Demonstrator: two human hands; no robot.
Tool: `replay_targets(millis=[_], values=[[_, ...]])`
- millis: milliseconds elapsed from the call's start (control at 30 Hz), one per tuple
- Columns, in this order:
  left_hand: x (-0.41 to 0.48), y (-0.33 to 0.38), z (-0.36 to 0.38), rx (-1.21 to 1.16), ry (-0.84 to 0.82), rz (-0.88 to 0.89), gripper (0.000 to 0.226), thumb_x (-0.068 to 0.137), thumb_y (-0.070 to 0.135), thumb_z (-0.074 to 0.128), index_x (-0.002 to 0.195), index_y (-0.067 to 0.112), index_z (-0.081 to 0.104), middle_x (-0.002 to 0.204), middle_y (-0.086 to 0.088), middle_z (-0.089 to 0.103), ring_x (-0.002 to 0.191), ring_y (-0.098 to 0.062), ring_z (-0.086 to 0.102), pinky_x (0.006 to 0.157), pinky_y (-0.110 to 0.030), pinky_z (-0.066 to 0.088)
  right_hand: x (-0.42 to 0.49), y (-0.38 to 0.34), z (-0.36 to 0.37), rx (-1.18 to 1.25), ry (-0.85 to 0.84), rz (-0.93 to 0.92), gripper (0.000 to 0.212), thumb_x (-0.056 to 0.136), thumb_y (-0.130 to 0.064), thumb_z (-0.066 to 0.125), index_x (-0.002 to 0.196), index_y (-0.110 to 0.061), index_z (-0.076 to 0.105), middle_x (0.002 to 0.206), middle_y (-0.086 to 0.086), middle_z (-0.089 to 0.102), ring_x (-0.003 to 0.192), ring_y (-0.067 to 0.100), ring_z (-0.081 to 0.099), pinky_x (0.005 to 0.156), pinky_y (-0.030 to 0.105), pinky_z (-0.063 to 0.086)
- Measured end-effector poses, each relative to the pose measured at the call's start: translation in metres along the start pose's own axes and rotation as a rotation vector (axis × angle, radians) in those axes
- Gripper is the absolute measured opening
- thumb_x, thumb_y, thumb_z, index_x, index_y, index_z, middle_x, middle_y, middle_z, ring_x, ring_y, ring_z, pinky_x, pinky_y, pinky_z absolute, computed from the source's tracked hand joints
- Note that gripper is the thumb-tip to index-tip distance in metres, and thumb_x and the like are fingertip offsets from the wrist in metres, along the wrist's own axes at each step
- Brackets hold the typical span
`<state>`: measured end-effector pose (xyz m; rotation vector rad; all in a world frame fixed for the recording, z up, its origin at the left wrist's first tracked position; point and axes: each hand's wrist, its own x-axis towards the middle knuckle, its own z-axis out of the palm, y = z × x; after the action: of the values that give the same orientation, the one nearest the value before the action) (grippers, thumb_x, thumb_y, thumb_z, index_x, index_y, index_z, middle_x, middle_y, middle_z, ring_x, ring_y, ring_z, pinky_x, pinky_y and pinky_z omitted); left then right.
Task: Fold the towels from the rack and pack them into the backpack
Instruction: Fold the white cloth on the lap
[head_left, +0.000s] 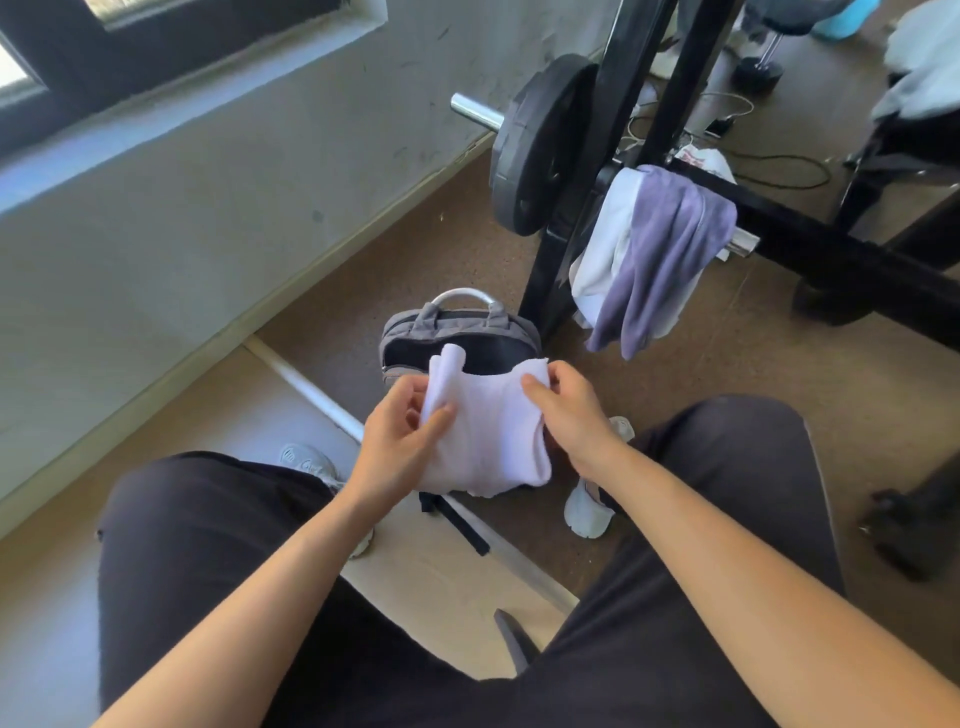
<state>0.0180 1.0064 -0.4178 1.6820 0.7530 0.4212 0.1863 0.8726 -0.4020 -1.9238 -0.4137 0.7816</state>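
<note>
I hold a white towel (488, 431), partly folded, between both hands just above the open grey backpack (457, 332) on the floor. My left hand (400, 441) pinches its left edge, where a corner sticks up. My right hand (566, 410) grips its upper right corner. The towel hides the front of the backpack; its dark opening shows behind. On the black rack bar (810, 234) to the right hang a purple towel (665, 260) and a white towel (602, 249) beside it.
A barbell with a black weight plate (535, 150) stands behind the backpack, by the grey wall (208, 208). My knees in dark trousers and white shoes (589, 509) frame the backpack. A white pipe (306, 384) lies on the floor. Cables and a dumbbell (758, 67) lie beyond the rack.
</note>
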Motion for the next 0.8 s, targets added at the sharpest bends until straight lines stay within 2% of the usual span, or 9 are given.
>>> replay_targets(millis=[67, 167, 267, 367, 433, 500, 567, 700, 800], values=[[-0.004, 0.000, 0.008, 0.068, -0.030, 0.062, 0.014, 0.098, 0.034, 0.068, 0.110, 0.033, 0.062, 0.097, 0.011, 0.067, 0.088, -0.019, 0.066, 0.071, -0.039, 0.055, -0.006, -0.002, 0.012, 0.036, -0.070, -0.004, 0.021, 0.100, -0.028, 0.058, 0.113, -0.012, 0.060, 0.108, 0.010, 0.067, 0.103, 0.026, 0.065, 0.095, 0.053, 0.054], [-0.009, 0.001, 0.015, 0.183, -0.087, 0.126, 0.025, 0.098, 0.032, 0.069, 0.120, 0.027, 0.058, 0.098, 0.011, 0.064, 0.082, -0.005, 0.058, 0.067, -0.018, 0.047, -0.014, -0.002, 0.025, 0.073, -0.189, -0.011, 0.021, 0.103, -0.031, 0.054, 0.115, -0.015, 0.060, 0.109, 0.011, 0.067, 0.106, 0.027, 0.066, 0.097, 0.055, 0.053], [-0.009, 0.002, 0.013, 0.242, -0.142, 0.167, 0.038, 0.093, 0.034, 0.076, 0.123, 0.026, 0.055, 0.100, 0.014, 0.059, 0.084, -0.001, 0.055, 0.069, -0.014, 0.044, -0.017, -0.002, 0.027, 0.255, -0.257, 0.059, 0.036, 0.101, -0.044, 0.051, 0.119, -0.014, 0.058, 0.118, 0.017, 0.065, 0.113, 0.034, 0.064, 0.097, 0.061, 0.052], [-0.008, 0.003, 0.008, 0.244, -0.200, 0.214, 0.054, 0.083, 0.039, 0.084, 0.128, 0.029, 0.055, 0.106, 0.015, 0.058, 0.091, 0.001, 0.055, 0.071, -0.013, 0.046, -0.019, -0.005, 0.022, 0.357, -0.307, 0.103, 0.055, 0.091, -0.057, 0.062, 0.126, -0.015, 0.053, 0.125, 0.016, 0.063, 0.113, 0.032, 0.067, 0.092, 0.060, 0.056], [-0.006, 0.004, 0.005, 0.196, -0.262, 0.224, 0.053, 0.079, 0.048, 0.081, 0.126, 0.032, 0.061, 0.111, 0.011, 0.060, 0.096, -0.006, 0.058, 0.070, -0.017, 0.050, -0.017, -0.004, 0.021, 0.294, -0.307, 0.073, 0.050, 0.087, -0.047, 0.073, 0.125, -0.021, 0.054, 0.125, 0.009, 0.065, 0.113, 0.024, 0.068, 0.095, 0.055, 0.056], [-0.005, 0.007, 0.002, 0.096, -0.324, 0.151, 0.043, 0.078, 0.051, 0.076, 0.117, 0.035, 0.070, 0.112, 0.006, 0.061, 0.100, -0.011, 0.059, 0.071, -0.021, 0.051, -0.015, -0.002, 0.020, 0.256, -0.286, 0.053, 0.042, 0.088, -0.033, 0.077, 0.123, -0.026, 0.054, 0.123, 0.003, 0.066, 0.112, 0.020, 0.068, 0.097, 0.049, 0.056], [-0.004, 0.010, -0.003, -0.006, -0.360, 0.058, 0.035, 0.076, 0.046, 0.075, 0.109, 0.033, 0.076, 0.113, 0.004, 0.063, 0.105, -0.011, 0.061, 0.076, -0.023, 0.051, -0.013, -0.001, 0.017, 0.253, -0.290, 0.060, 0.039, 0.090, -0.026, 0.075, 0.122, -0.025, 0.055, 0.122, 0.002, 0.066, 0.110, 0.020, 0.069, 0.094, 0.047, 0.058], [-0.002, 0.010, -0.013, -0.108, -0.459, -0.011, 0.018, 0.083, 0.022, 0.075, 0.098, 0.019, 0.083, 0.130, 0.011, 0.067, 0.119, -0.012, 0.064, 0.087, -0.023, 0.052, -0.009, -0.004, 0.012, 0.295, -0.255, 0.083, 0.031, 0.094, -0.010, 0.067, 0.120, -0.022, 0.055, 0.122, 0.010, 0.063, 0.110, 0.027, 0.067, 0.090, 0.049, 0.059], [-0.003, 0.007, -0.012, -0.173, -0.442, -0.044, 0.019, 0.087, 0.019, 0.070, 0.100, 0.013, 0.083, 0.129, 0.007, 0.072, 0.122, -0.010, 0.065, 0.094, -0.019, 0.050, -0.007, -0.005, 0.009, 0.329, -0.235, 0.109, 0.031, 0.094, -0.002, 0.062, 0.113, -0.027, 0.057, 0.124, 0.014, 0.062, 0.110, 0.030, 0.066, 0.094, 0.054, 0.056]])
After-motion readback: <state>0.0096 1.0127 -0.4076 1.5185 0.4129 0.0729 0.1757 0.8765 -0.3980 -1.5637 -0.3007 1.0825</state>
